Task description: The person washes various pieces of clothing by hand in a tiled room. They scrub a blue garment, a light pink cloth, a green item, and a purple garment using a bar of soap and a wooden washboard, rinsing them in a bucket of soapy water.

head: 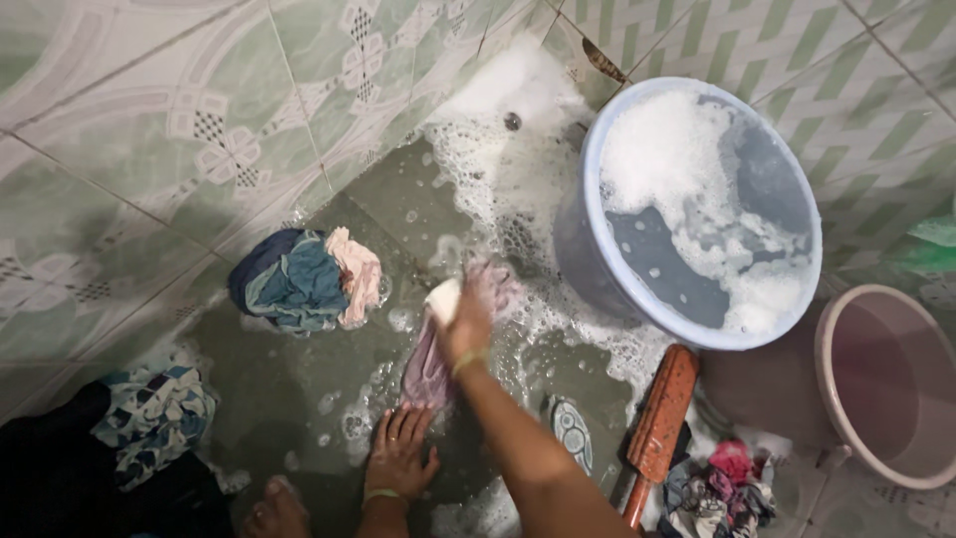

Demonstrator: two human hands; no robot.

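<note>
A wet mauve cloth (pixel 426 367) lies stretched on the soapy floor. My left hand (pixel 400 453) presses flat on its near end, fingers spread. My right hand (pixel 464 321) is closed around a pale bar of soap (pixel 443 300) and rests on the far end of the cloth. Foam surrounds the cloth. A thin band sits on each wrist.
A light blue basin (pixel 757 339) of sudsy water stands at right, a pink bucket (pixel 835 389) beside it. A reddish scrub brush (pixel 659 423) lies near wet clothes (pixel 717 493). More bundled clothes (pixel 299 279) and a patterned pile (pixel 149 418) lie left. A foot (pixel 274 513) shows below.
</note>
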